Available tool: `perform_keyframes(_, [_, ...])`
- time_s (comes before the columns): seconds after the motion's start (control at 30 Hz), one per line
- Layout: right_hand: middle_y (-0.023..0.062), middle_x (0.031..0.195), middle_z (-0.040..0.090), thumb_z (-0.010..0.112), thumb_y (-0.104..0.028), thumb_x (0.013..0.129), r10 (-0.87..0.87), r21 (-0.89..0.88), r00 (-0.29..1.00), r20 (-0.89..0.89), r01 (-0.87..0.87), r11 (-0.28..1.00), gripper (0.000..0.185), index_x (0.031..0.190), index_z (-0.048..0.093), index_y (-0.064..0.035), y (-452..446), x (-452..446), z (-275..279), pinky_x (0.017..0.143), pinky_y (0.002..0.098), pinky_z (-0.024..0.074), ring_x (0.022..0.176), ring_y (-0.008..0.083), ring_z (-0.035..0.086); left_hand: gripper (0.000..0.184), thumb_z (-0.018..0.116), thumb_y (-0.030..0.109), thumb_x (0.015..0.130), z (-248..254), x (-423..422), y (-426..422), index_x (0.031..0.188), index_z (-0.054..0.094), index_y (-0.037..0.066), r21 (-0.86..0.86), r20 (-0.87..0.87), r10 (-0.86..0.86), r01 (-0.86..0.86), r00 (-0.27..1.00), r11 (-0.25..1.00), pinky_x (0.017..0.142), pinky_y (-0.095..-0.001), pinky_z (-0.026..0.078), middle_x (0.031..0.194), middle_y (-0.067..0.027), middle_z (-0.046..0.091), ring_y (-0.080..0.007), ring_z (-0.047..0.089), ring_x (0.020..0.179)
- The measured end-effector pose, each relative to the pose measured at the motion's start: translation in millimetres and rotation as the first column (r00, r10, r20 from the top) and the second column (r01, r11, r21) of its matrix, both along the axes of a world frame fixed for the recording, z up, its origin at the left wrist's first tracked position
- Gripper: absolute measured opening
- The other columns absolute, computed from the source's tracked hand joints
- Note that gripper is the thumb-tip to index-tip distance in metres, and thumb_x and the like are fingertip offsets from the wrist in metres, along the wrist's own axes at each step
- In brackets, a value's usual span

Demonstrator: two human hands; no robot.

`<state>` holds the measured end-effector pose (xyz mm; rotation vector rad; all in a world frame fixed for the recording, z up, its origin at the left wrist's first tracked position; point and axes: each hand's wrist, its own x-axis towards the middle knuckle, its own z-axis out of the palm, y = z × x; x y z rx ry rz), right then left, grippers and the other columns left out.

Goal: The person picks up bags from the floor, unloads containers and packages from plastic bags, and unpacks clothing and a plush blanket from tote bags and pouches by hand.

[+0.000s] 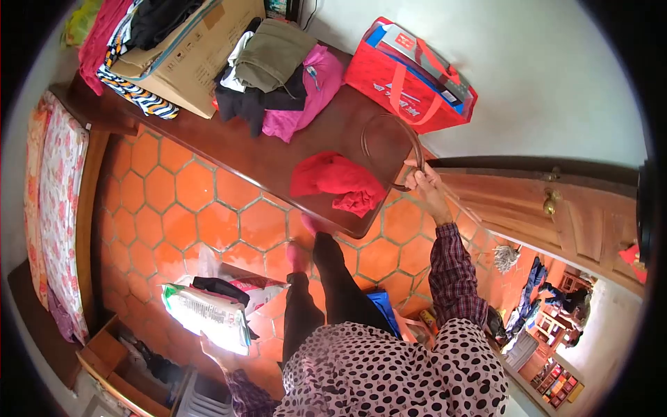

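My right hand (425, 186) is closed on a brown loop (420, 147) that looks like a belt, above the right end of the dark wooden table (243, 160). Just left of the loop, a crumpled red cloth (337, 181) lies at the table's corner. Low on the left, my left hand (214, 353) is at the lower edge of a white printed plastic bag (205, 313) and seems to grip it; glare hides part of the fingers. A black item (221, 286) lies on top of that bag.
On the table are folded clothes (278, 55), a cardboard box (184, 66) with clothes, and a red shopping bag (403, 83) by the wall. A wooden door (583, 222) stands right. An open drawer (111, 361) is lower left; a blue bag (383, 309) sits on the tiles.
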<state>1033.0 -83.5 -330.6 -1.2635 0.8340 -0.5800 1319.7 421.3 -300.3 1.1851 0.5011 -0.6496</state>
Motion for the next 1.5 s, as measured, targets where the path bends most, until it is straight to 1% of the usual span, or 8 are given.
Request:
perform_keyframes(0.23, [-0.0045,0.066,0.033,0.049,-0.02,0.092,-0.388,0.382,0.892,0.231,0.284,0.879,0.024,0.109,0.052,-0.0033,106,-61,-5,0.059,0.0258,0.0348,0.059,0.0089,0.034,0.045,0.062,0.017,0.077,-26,12,39,0.117,0.049,-0.001,0.878,0.156,-0.929,0.383,0.336,0.286,0.084,-0.0343,0.046,0.109,-0.01,0.056,-0.0207,0.055,0.096])
perform_keyframes(0.53, [0.0096,0.063,0.051,0.051,-0.017,0.086,-0.281,0.103,0.734,-0.618,0.429,0.897,0.018,0.092,0.055,-0.0011,331,-175,-86,0.054,0.0336,0.0414,0.059,0.0209,0.052,0.041,0.054,0.029,0.082,-29,-36,-5,0.114,0.05,0.002,0.062,-0.46,-0.355,0.429,0.813,0.901,0.084,-0.0442,0.047,0.104,-0.011,0.058,-0.0295,0.056,0.093])
perform_keyframes(0.63, [0.0213,0.076,0.06,0.051,-0.018,0.084,-0.248,-0.182,0.538,-0.806,0.174,0.968,0.023,0.098,0.056,-0.0005,371,-206,-106,0.062,0.0416,0.0461,0.072,0.0371,0.06,0.039,0.053,0.023,0.084,-50,-52,12,0.116,0.05,0.0,-0.043,-0.405,-0.524,0.557,0.749,0.83,0.084,-0.0432,0.047,0.108,-0.0128,0.057,-0.0279,0.056,0.097])
perform_keyframes(0.7, [0.0219,0.08,0.061,0.051,-0.017,0.083,-0.223,-0.128,0.499,-0.838,0.216,0.968,0.024,0.1,0.056,-0.0008,391,-221,-128,0.064,0.042,0.0469,0.076,0.0377,0.06,0.039,0.045,0.016,0.086,-36,-66,-2,0.12,0.046,-0.002,0.559,-0.027,-0.984,0.813,-0.177,-0.162,0.093,-0.044,0.043,0.117,-0.0149,0.054,-0.0274,0.053,0.108])
perform_keyframes(0.87, [0.0226,0.082,0.061,0.054,-0.026,0.082,-0.352,-0.057,0.585,-0.731,0.462,0.885,0.029,0.101,0.058,-0.004,398,-263,-107,0.064,0.0462,0.0456,0.077,0.0388,0.06,0.029,0.044,0.007,0.087,-51,-147,-41,0.113,0.051,-0.005,-0.139,-0.501,-0.791,0.869,0.351,0.474,0.086,-0.0338,0.046,0.11,-0.0108,0.057,-0.0197,0.055,0.099])
perform_keyframes(1.0, [0.0217,0.082,0.061,0.054,-0.029,0.082,-0.314,-0.047,0.554,-0.771,0.442,0.896,0.029,0.093,0.06,-0.0032,449,-317,-167,0.065,0.0462,0.0456,0.075,0.0383,0.06,0.045,0.045,0.02,0.088,-77,-212,-83,0.127,0.04,0.0,-0.179,-0.143,-0.949,0.95,-0.281,-0.255,0.1,-0.0471,0.035,0.125,-0.0144,0.049,-0.0305,0.049,0.112])
perform_keyframes(1.17, [0.0196,0.075,0.06,0.056,-0.032,0.081,-0.525,-0.1,0.379,-0.762,0.732,0.674,0.029,0.085,0.058,-0.0035,473,-391,-137,0.061,0.0448,0.0439,0.071,0.0359,0.06,0.049,0.044,0.025,0.087,-42,-381,-164,0.129,0.038,0.0,-0.36,-0.378,-0.922,0.904,0.084,0.23,0.097,-0.0457,0.039,0.123,-0.0149,0.05,-0.0298,0.049,0.113])
perform_keyframes(1.5, [0.0165,0.07,0.06,0.059,-0.038,0.077,-0.604,-0.091,0.115,-0.789,0.95,0.3,0.033,0.082,0.059,-0.0057,524,-449,-162,0.058,0.0424,0.0442,0.065,0.0331,0.06,0.049,0.049,0.017,0.083,-30,-617,-280,0.128,0.037,0.0,-0.425,-0.262,-0.872,0.861,-0.413,-0.28,0.099,-0.048,0.036,0.124,-0.016,0.049,-0.0321,0.048,0.114])
